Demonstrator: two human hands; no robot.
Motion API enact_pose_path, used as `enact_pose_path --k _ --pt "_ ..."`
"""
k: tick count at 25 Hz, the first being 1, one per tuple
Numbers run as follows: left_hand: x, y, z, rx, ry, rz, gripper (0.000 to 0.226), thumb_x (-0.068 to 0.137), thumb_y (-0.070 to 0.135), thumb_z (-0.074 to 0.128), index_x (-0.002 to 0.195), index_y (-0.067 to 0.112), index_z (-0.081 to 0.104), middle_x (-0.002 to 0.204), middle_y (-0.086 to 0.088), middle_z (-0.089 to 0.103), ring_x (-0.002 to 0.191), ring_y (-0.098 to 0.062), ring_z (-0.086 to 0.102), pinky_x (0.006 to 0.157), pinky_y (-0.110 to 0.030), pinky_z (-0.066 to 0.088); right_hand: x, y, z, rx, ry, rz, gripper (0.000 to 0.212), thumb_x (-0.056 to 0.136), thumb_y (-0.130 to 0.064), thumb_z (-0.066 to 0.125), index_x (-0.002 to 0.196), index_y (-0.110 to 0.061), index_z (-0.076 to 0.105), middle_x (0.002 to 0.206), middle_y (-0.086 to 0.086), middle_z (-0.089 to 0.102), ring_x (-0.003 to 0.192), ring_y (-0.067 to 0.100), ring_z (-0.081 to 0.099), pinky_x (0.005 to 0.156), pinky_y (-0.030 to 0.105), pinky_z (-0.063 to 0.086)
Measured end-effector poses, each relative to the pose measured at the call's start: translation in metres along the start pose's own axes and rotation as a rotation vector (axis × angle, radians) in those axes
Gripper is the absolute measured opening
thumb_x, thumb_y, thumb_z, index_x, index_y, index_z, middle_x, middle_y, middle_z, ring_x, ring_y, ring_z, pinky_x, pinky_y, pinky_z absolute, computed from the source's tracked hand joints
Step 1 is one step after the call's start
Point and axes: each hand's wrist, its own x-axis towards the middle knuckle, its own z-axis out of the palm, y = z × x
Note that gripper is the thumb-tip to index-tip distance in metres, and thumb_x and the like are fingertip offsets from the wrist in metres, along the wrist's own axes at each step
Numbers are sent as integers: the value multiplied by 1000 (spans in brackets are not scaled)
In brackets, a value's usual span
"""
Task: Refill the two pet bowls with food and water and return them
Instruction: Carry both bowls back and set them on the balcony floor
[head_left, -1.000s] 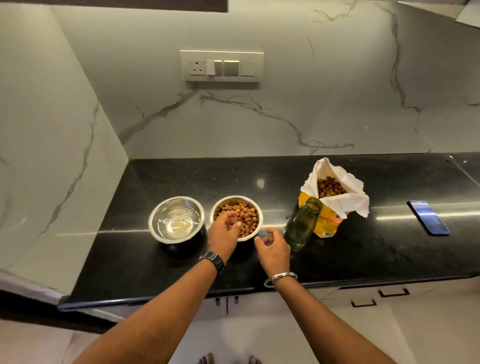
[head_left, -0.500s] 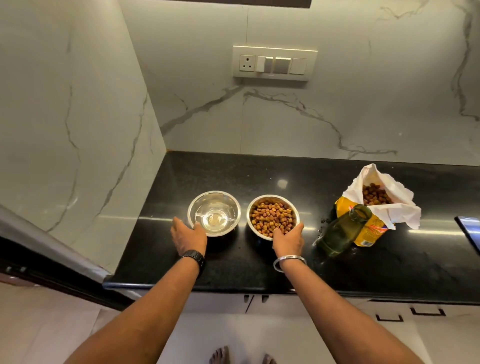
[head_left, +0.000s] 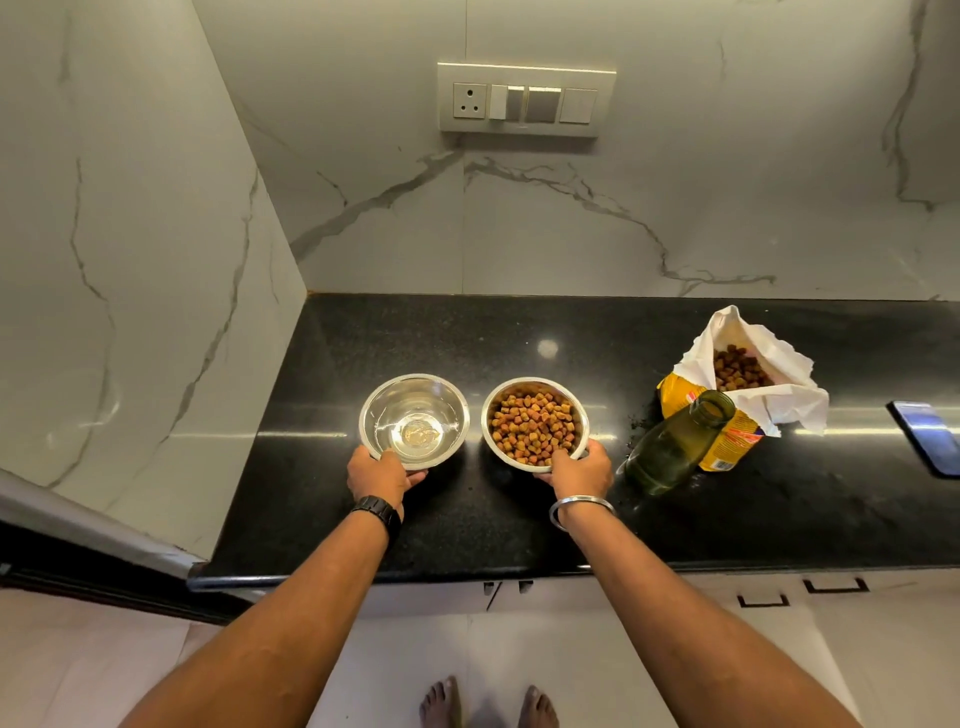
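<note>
Left hand (head_left: 378, 474) grips near rim of water bowl (head_left: 414, 420): thumb hooked over edge, fingers curled beneath. Right hand (head_left: 576, 469) clamps near rim of food bowl (head_left: 535, 423) likewise, thumb inside lip touching kibble. Bowls side by side on black counter (head_left: 467, 519), just apart, directly beyond fingertips. Green bottle (head_left: 675, 447) near, outboard of right-hand fingers; open food bag (head_left: 748, 384) touching behind bottle. Phone (head_left: 930, 436) well apart, far right.

water bowl (head_left: 414, 420): steel, upright, left, holds water | food bowl (head_left: 535, 423): steel, upright, beside it, kibble-filled
</note>
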Motion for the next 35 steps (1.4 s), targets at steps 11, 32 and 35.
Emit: enact_pose_path --k 11,32,35 --pt "-11 -3 -11 48 25 28 30 103 -4 56 129 6 66 121 -17 73 74 -31 80 49 -31 64 -7 6 -11 23 -48 -28 36 94 3 70 129 -6 70 124 18 72 108 39 76 81 56 69" --pt "-192 -80 -184 -229 409 121 19 94 -5 58 106 3 70 97 -24 75 68 -38 78 44 -30 60 -114 63 -62 -126 -476 -254 33 89 -5 72 120 -14 75 109 17 77 92 37 80 69 53 70" --pt "-218 -94 -228 -252 490 109 17 96 -6 56 100 5 68 99 -23 74 79 -44 79 46 -34 63 -141 77 -51 -158 -576 -282 37 89 -3 73 125 -10 75 108 19 78 89 38 81 65 51 70"
